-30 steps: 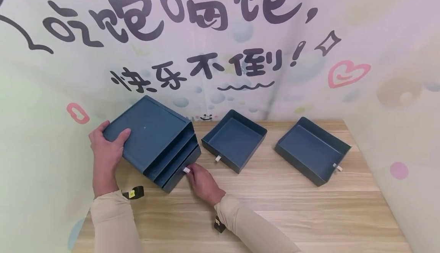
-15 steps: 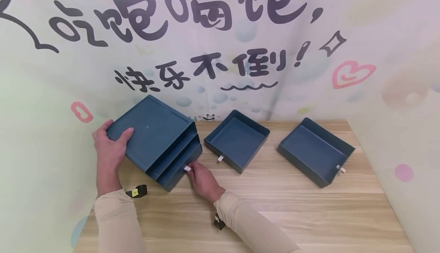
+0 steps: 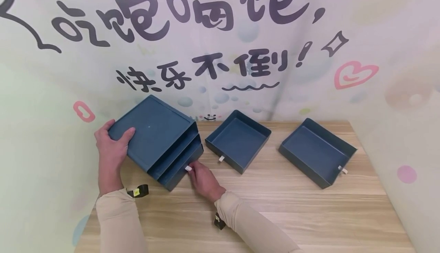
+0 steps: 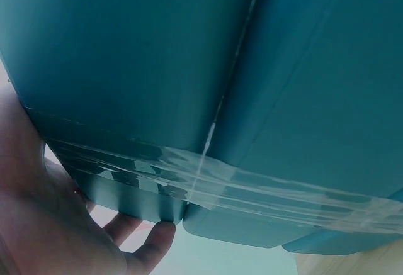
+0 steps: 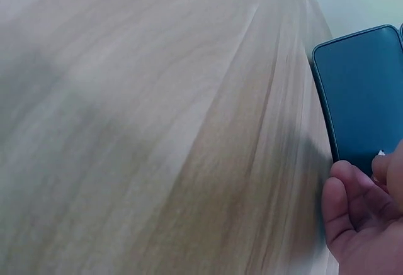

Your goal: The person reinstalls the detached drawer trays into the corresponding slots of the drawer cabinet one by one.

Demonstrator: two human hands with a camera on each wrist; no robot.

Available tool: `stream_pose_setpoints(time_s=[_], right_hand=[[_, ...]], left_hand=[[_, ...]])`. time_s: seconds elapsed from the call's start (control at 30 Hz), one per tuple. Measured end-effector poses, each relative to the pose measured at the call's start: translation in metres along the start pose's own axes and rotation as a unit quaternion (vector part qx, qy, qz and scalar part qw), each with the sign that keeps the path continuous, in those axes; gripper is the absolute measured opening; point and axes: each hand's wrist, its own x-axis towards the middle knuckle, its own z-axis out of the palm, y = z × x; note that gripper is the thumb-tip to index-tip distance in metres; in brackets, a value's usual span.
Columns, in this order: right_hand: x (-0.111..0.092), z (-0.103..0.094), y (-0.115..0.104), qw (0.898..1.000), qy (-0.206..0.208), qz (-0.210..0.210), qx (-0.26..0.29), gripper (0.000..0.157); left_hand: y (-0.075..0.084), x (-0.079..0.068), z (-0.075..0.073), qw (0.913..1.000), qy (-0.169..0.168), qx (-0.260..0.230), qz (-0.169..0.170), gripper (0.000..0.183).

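A dark blue three-tier drawer box [image 3: 152,130] stands angled at the table's left. My left hand [image 3: 111,144] grips its rear left corner, thumb on top. In the left wrist view the fingers [image 4: 157,243] reach along the edge of the box [image 4: 126,55], below clear tape wrapped around it. Its two upper slots are open, and a drawer [image 3: 182,169] fills the bottom one. My right hand [image 3: 205,181] pinches that drawer's white pull tab [image 3: 188,168]. In the right wrist view the thumb partly covers the tab on the drawer front [image 5: 362,92].
Two loose blue drawers, one in the middle [image 3: 238,142] and one at the right [image 3: 314,151], lie on the wooden table [image 3: 292,214], each with a white tab. Behind stands a printed wall [image 3: 206,77]. Black straps [image 3: 139,191] hang at the wrists.
The bottom drawer has slid a little way into the box, its front now nearer the slot edge. Both hands keep their holds. The whole scene has shifted slightly right in the head view.
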Motion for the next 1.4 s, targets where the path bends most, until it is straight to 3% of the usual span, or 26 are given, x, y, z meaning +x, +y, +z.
stream_pose_setpoints(time_s=[0.47, 0.97, 1.17, 1.4], right_hand=[[-0.003, -0.016, 0.002, 0.997, 0.006, 0.029, 0.065, 0.022], [-0.014, -0.025, 0.022, 0.985, 0.041, 0.121, 0.117, 0.028], [-0.018, -0.030, 0.028, 0.974, 0.072, 0.171, 0.127, 0.027], [-0.022, -0.037, 0.032, 0.969, 0.112, 0.185, 0.121, 0.029]], left_hand=[[0.000, 0.000, 0.001, 0.9999, -0.006, 0.011, 0.002, 0.083], [-0.001, 0.001, 0.001, 0.9999, -0.003, 0.008, 0.007, 0.083], [-0.001, 0.000, 0.001, 1.0000, -0.003, 0.004, 0.004, 0.083], [-0.002, 0.000, 0.000, 1.0000, -0.001, -0.001, 0.006, 0.081]])
